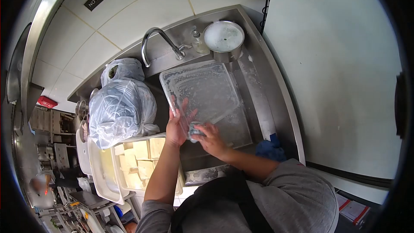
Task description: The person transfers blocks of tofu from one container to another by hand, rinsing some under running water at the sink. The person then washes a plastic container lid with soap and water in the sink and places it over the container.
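A clear plastic container [202, 90], wet and streaked with suds, is tilted over the sink basin [254, 136]. My left hand [176, 130] grips its near left edge, and those fingers show through the clear plastic. In my right hand [211, 140] is a bunched greyish scrubber [195, 132], pressed against the container's near corner. The fingers curl round the scrubber and hide part of it. Beyond the container, the curved faucet [161, 39] stands at the back of the sink.
A metal pot [224, 41] of foamy water stands at the back right beside a soap pump bottle [197, 41]. White plastic bags [120, 112] fill the left side. Nearer me, a tray [110, 194] holds pale blocks [140, 151]. A blue cloth [271, 150] lies right. Another person [43, 185] is far left.
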`<state>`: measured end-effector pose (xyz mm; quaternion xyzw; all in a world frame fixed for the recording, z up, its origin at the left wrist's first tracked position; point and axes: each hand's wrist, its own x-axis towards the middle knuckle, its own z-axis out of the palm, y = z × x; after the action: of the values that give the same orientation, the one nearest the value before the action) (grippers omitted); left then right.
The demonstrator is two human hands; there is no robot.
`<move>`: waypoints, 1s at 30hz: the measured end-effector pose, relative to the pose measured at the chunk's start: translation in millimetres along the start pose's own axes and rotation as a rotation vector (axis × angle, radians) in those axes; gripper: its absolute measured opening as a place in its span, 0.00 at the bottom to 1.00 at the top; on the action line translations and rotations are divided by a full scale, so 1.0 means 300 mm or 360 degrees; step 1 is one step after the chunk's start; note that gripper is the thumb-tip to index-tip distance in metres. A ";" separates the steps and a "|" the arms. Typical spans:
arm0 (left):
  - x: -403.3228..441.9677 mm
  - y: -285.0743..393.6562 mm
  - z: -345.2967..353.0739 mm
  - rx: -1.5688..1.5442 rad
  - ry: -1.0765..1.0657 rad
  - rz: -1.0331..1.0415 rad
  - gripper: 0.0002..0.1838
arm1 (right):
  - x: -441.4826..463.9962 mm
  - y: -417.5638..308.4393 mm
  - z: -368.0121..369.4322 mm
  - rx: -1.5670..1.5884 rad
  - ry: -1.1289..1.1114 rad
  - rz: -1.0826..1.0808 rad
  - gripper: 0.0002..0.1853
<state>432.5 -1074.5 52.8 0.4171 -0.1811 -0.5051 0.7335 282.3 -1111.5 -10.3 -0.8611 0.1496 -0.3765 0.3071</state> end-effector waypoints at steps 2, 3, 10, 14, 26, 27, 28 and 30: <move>-0.021 0.014 0.005 -0.0020 0.0024 -0.0085 0.35 | -0.041 0.072 0.000 -0.0058 0.0054 0.0043 0.11; -0.033 0.026 0.011 -0.0041 0.0052 -0.0167 0.35 | -0.056 0.107 -0.010 -0.0112 0.0106 0.0084 0.11; -0.073 0.073 0.039 0.0040 0.0030 -0.0184 0.37 | -0.138 0.486 0.000 -0.0511 0.0189 0.0729 0.18; -0.123 0.065 0.046 0.0074 0.0005 -0.0305 0.43 | -0.036 0.653 0.044 -0.0334 0.0556 0.1066 0.20; -0.141 -0.028 0.059 -0.0005 -0.0070 -0.0665 0.42 | 0.461 0.198 -0.015 0.0269 0.0452 0.0351 0.17; -0.137 -0.027 0.056 0.0126 -0.0024 -0.0749 0.43 | 0.466 0.185 -0.016 0.0284 0.0516 0.0288 0.17; -0.128 -0.028 0.056 0.0118 -0.0011 -0.0756 0.43 | 0.453 0.175 -0.016 0.0289 0.0503 0.0298 0.17; -0.100 -0.020 0.066 0.0306 -0.0025 -0.0743 0.46 | 0.435 0.166 -0.027 0.0162 0.0452 -0.0037 0.18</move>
<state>402.5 -1057.1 64.3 0.5115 -0.1328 -0.6446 0.5525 362.6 -1216.8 34.6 -0.7843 0.1624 -0.5050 0.3217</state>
